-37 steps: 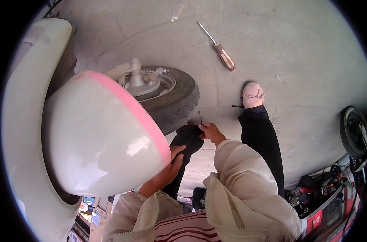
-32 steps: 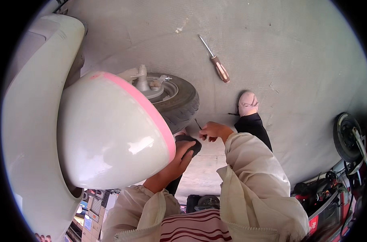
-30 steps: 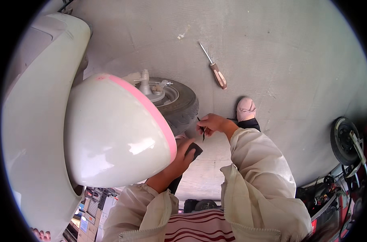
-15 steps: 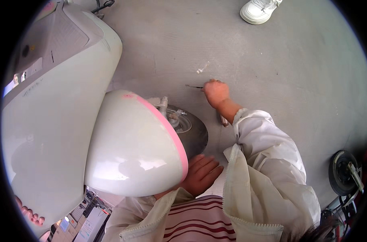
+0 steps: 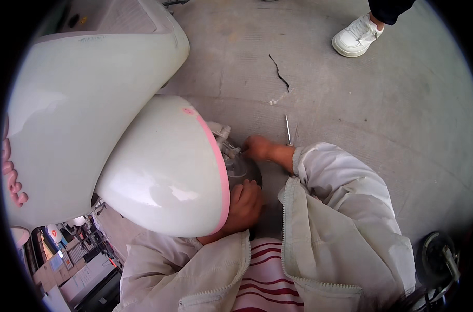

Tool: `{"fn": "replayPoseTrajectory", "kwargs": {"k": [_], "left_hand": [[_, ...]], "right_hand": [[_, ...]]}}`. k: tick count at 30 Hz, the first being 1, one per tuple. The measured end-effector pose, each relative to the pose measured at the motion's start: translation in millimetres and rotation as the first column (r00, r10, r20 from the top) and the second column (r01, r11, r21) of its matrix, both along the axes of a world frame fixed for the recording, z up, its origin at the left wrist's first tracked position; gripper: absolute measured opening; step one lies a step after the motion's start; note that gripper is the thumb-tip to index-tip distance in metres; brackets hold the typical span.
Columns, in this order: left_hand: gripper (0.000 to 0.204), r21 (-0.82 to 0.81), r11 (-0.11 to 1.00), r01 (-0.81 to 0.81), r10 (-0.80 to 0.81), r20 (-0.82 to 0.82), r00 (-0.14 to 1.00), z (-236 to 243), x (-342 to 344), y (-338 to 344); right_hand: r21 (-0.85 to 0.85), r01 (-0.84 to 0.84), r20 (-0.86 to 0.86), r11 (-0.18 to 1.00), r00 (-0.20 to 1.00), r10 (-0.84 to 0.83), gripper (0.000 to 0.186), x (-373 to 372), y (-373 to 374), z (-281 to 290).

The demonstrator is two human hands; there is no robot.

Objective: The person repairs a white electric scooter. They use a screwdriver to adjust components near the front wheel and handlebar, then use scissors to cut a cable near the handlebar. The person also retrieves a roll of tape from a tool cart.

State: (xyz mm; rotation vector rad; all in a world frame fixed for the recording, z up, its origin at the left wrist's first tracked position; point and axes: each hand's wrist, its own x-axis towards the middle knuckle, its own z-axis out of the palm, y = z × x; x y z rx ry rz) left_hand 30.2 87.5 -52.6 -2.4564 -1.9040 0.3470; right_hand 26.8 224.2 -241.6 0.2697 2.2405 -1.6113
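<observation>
In the head view, the right hand curls at the pale metal hub fitting of the black rubber wheel, half hidden by the glossy white rounded fender; the left hand bends near it, either grip impossible to tell

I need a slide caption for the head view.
Bare left hand and right hand at a dark rubber tyre partly hidden by a glossy white, pink-edged fender.
</observation>
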Motion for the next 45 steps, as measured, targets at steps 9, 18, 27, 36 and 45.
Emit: {"fn": "replayPoseTrajectory", "kwargs": {"k": [9, 18, 27, 36, 45], "left_hand": [[0.028, -0.062, 0.994, 0.092, -0.092, -0.001, 0.996, 3.7, -16.3, -48.9], [0.023, -0.046, 0.999, 0.001, 0.001, 0.053, 0.999, 2.7, -9.8, -44.3], [0.028, -0.211, 0.913, -0.351, 0.379, 0.114, 0.918, 9.2, 13.8, -19.9], [0.051, -0.168, 0.739, -0.652, 0.495, -0.522, 0.695, -61.3, -1.3, 121.2], [0.068, -0.562, 0.235, -0.793, -0.123, -0.827, 0.549, -86.3, -65.7, 139.5]], "right_hand": [[-0.277, 0.288, 0.214, 0.917, 0.949, -0.233, 0.024, 4.5, -42.4, -9.7], [0.036, 0.253, 0.044, 0.967, 0.966, -0.254, 0.032, 8.7, -43.0, 7.0], [-0.318, 0.313, 0.192, 0.895, 0.946, -0.262, 0.032, 10.8, -38.7, -20.6], [0.021, -0.11, -0.134, 0.994, 0.985, 0.112, 0.028, 0.2, -9.4, -23.8], [-0.617, 0.247, 0.32, 0.747, 0.946, -0.048, 0.021, -9.3, -30.7, -7.9]]}}
